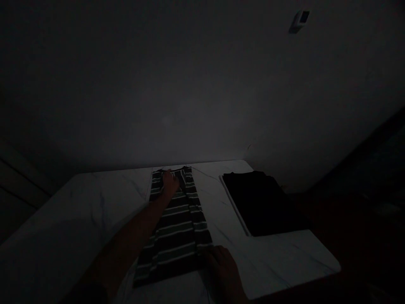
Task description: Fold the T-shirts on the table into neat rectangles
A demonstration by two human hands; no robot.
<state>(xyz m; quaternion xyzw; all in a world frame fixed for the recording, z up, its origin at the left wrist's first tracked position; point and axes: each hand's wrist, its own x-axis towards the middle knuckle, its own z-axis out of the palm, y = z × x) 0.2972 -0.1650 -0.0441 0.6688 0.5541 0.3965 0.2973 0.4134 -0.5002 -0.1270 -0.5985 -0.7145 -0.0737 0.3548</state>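
A striped shirt (175,221) in dark and greyish-green bands with pale lines lies lengthwise on the table, its sides folded in to a long strip. Its collar end points to the wall. My left hand (171,182) rests on the cloth just below the collar, fingers forward and thumb apart. At the near right corner of the hem, my right hand (222,267) has its fingers bent over the shirt's edge. Dim light blurs the detail of both hands.
The white marble-patterned table (120,202) has rounded corners and stands against a grey wall (190,105). To the right lies a flat stack of folded black cloth (265,204) with a pale layer along its left side. A small device (300,20) is fixed high on the wall.
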